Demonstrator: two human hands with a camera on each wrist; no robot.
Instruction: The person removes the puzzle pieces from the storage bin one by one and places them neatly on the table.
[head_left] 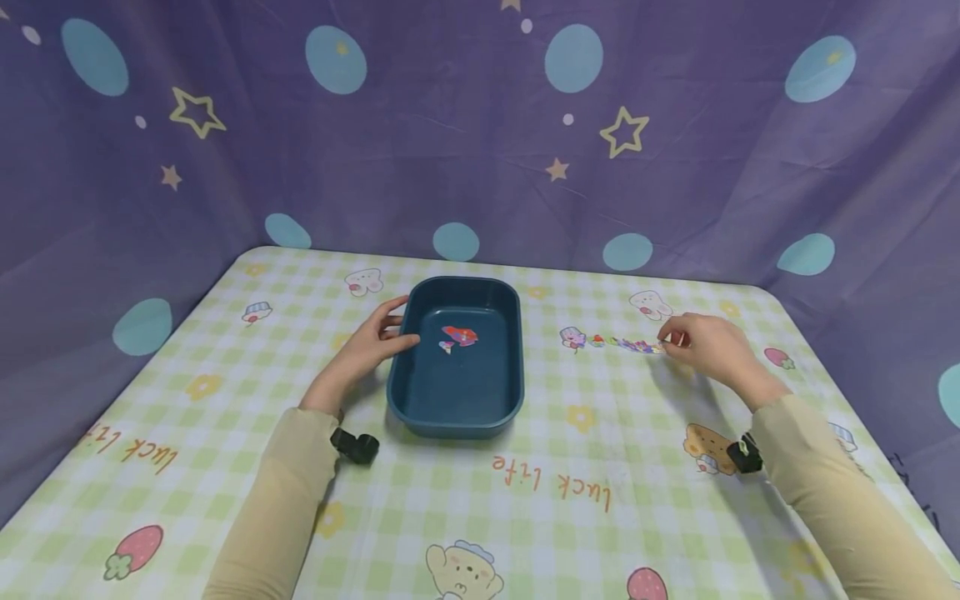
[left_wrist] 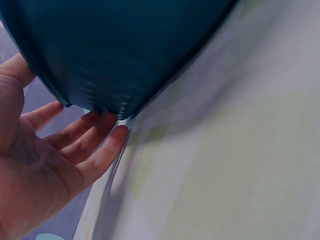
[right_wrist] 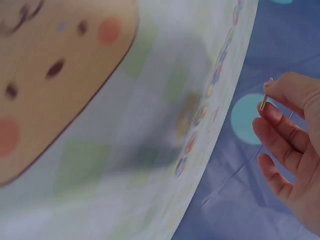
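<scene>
A dark teal rectangular tub (head_left: 455, 432) stands left of the table's middle. My left hand (head_left: 365, 343) holds its left side, the thumb over the rim and the fingers against the outer wall (left_wrist: 75, 50). A red-orange flat piece (head_left: 461, 336) and a smaller pale one (head_left: 446, 347) lie on the tub's floor. Over the table's right side, my right hand (head_left: 707, 343) pinches a small thin flat piece (right_wrist: 265, 96) between thumb and index finger. It shows edge-on, so its picture is hidden. Several small colourful flat pieces (head_left: 637, 345) lie in a row beside this hand.
A green-and-white checked tablecloth (head_left: 300, 492) with printed cartoons covers the table. Behind it hangs a purple curtain (head_left: 465, 150) with stars and blue dots. Black wrist cameras (head_left: 356, 447) are strapped at both sleeves.
</scene>
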